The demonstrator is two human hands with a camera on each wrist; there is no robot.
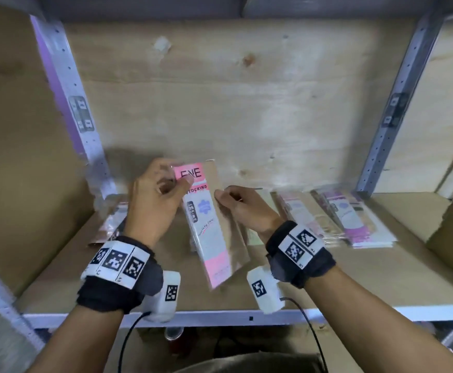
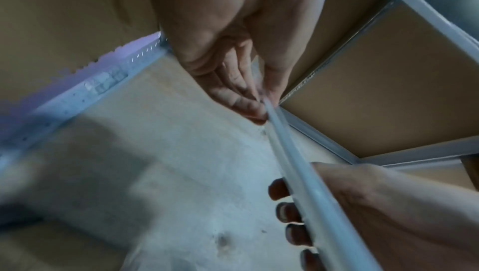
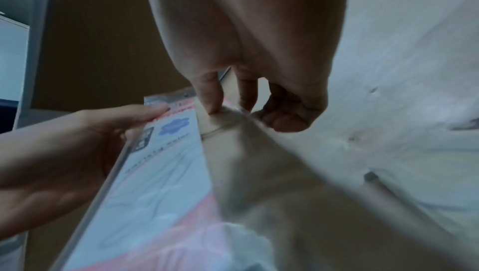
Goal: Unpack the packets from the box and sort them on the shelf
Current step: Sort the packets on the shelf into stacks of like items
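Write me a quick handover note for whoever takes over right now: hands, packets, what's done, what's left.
Left hand: pinches the top of the pink-and-white stocking packet, held upright above the shelf.
Right hand: pinches the packet's beige right edge.
Wooden shelf board: pink-and-purple flat packets lie in rows on the right; another glossy packet lies behind the left wrist.
Done: several packets laid out.
Left: place the held packet with its likes. The box is out of view, so the remaining count is unknown.
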